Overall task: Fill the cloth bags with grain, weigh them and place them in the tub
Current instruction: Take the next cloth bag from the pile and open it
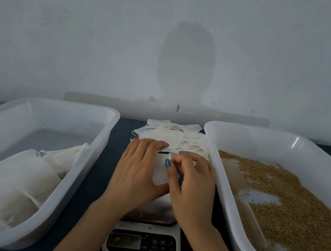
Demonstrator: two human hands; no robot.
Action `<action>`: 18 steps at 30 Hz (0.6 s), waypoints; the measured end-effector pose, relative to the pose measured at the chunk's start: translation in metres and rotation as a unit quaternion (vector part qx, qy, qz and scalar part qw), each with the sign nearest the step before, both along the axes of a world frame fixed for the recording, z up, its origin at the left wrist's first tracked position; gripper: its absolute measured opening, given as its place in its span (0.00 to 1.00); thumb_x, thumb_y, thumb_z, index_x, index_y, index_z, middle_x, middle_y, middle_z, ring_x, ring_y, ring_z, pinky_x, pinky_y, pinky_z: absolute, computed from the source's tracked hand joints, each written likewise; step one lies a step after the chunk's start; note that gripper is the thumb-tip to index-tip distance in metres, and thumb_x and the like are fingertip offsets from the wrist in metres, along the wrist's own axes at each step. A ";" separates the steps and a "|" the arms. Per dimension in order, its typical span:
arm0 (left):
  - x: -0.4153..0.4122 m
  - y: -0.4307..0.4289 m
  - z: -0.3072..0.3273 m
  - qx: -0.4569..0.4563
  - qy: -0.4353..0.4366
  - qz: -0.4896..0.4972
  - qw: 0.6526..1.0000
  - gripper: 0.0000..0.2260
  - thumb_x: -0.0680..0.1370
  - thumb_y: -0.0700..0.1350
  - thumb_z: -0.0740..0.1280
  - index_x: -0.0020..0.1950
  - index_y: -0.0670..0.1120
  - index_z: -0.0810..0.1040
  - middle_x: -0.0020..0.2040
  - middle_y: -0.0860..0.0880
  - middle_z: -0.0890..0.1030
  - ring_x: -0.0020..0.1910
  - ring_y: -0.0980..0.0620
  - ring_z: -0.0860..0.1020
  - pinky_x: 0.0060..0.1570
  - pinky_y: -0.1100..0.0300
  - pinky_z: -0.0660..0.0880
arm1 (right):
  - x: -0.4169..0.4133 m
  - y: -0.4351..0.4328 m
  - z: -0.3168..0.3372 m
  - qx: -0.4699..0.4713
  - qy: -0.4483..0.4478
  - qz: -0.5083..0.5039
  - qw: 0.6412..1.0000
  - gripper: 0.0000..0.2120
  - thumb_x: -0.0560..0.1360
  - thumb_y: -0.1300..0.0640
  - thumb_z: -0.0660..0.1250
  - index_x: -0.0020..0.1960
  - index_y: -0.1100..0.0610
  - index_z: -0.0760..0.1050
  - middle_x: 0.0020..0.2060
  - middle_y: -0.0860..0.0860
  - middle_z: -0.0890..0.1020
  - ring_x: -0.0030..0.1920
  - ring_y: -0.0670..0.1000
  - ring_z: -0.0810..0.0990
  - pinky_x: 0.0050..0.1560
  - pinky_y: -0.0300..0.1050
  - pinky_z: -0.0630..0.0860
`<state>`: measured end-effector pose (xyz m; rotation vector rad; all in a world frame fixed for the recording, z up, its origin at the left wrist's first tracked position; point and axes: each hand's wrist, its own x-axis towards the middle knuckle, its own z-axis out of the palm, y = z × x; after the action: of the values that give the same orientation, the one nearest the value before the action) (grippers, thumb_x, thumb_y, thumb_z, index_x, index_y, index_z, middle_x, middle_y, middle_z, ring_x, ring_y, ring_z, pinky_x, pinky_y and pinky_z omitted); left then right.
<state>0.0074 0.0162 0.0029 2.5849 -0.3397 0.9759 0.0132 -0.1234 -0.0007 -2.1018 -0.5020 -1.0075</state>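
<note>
A flat white cloth bag (pixel 160 173) is held between both hands above the kitchen scale (pixel 142 243). My left hand (pixel 137 178) grips its left side, thumb on the front. My right hand (pixel 192 183) pinches its top right edge. Behind them lies a pile of empty cloth bags (pixel 175 137). The left tub (pixel 102 127) holds several filled bags (pixel 25 176). The right tub (pixel 218 157) holds brown grain (pixel 291 209).
A clear plastic scoop (pixel 244 197) lies in the grain tub along its left side. All stands on a dark table (pixel 123 131) against a pale wall. The tubs flank the scale closely on both sides. A few loose grains lie near the scale.
</note>
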 end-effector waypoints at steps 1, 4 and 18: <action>-0.001 -0.001 0.000 -0.011 0.001 -0.004 1.000 0.31 0.68 0.65 0.68 0.64 0.46 0.73 0.59 0.48 0.78 0.58 0.48 0.77 0.59 0.52 0.75 | 0.000 0.000 0.000 -0.003 -0.019 -0.007 1.000 0.10 0.77 0.49 0.63 0.47 0.53 0.81 0.46 0.49 0.82 0.52 0.46 0.75 0.53 0.57 0.77; -0.002 0.001 -0.001 -0.030 0.040 -0.014 0.999 0.26 0.69 0.57 0.75 0.61 0.47 0.71 0.52 0.49 0.81 0.48 0.49 0.81 0.43 0.64 0.72 | 0.000 -0.003 0.002 -0.012 -0.065 -0.025 0.997 0.11 0.78 0.50 0.64 0.48 0.53 0.83 0.49 0.51 0.82 0.55 0.45 0.75 0.58 0.59 0.75; 0.001 0.013 -0.007 -0.116 0.128 -0.007 0.985 0.10 0.74 0.43 0.70 0.52 0.51 0.75 0.44 0.57 0.77 0.44 0.51 0.79 0.46 0.55 0.75 | -0.066 0.006 0.054 -0.165 0.042 0.000 0.985 0.21 0.78 0.43 0.57 0.66 0.51 0.72 0.62 0.47 0.78 0.64 0.50 0.74 0.64 0.48 0.74</action>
<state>0.0082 0.0287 -0.0038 2.4500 -0.1635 0.6255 -0.0529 -0.1173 0.0536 -2.4250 -0.6642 -0.8769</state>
